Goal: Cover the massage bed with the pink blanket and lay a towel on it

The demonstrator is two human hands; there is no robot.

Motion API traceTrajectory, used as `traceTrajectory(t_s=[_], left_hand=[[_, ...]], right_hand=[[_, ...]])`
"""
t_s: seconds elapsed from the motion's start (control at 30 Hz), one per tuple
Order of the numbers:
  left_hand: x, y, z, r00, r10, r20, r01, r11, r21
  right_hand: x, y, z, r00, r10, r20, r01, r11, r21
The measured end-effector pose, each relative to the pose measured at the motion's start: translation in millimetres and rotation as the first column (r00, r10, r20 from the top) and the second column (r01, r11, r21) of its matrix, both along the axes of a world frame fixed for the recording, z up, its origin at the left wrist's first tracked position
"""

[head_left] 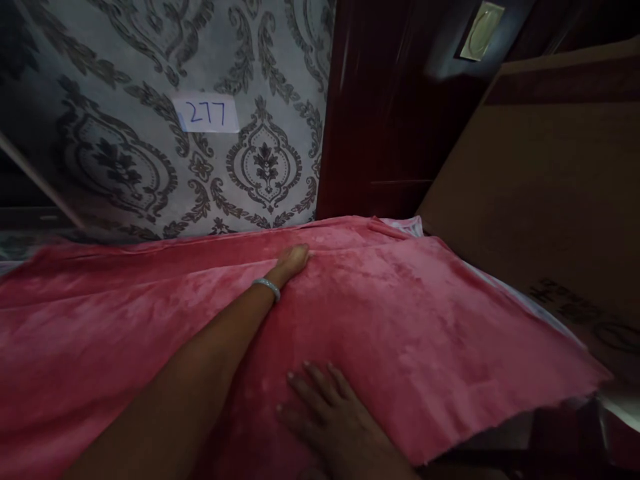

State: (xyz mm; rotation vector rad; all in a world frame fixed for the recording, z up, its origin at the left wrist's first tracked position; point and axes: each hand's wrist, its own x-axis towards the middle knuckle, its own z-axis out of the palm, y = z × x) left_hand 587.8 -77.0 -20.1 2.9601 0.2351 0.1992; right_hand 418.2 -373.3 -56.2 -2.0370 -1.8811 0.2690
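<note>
A pink plush blanket (425, 313) lies spread over a bed and fills the lower half of the view. My left hand (293, 261) reaches far forward with a silver bangle (267, 287) on the wrist and lies flat near the blanket's far edge. Close to me, my right hand (333, 417) rests palm down on the blanket with its fingers stretched out and apart. Neither hand holds anything.
A grey damask-patterned wall (150, 153) stands behind the bed with a white label (206, 113) reading 277. A dark red wooden door (390, 113) is beside it. A large cardboard box (545, 193) stands at the right. White sheet edge (520, 297) shows under the blanket.
</note>
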Motion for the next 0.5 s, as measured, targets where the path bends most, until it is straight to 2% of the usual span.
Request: traceTrajectory(t_s=[0.1, 0.27, 0.37, 0.5], left_hand=[[1.2, -0.2, -2.1, 1.000, 0.008, -0.003, -0.008, 1.000, -0.002], [-17.4, 14.4, 13.4, 0.994, -0.051, -0.094, 0.047, 0.998, -0.042], [-50.8, 45.6, 24.4, 0.989, -0.035, -0.145, 0.026, 0.998, -0.066], [-123.1, 105.4, 34.8, 0.979, 0.074, -0.188, -0.091, 0.993, -0.081]], right_hand=[[0.1, -0.1, 0.4, 1.000, -0.001, 0.001, 0.001, 1.000, 0.010], [-2.8, -4.6, 1.6, 1.000, -0.017, 0.020, 0.017, 1.000, 0.024], [-3.9, -5.6, -6.9, 0.998, -0.013, 0.066, 0.007, 0.996, 0.092], [-0.6, -7.0, -19.9, 0.997, -0.031, 0.075, 0.020, 0.990, 0.136]])
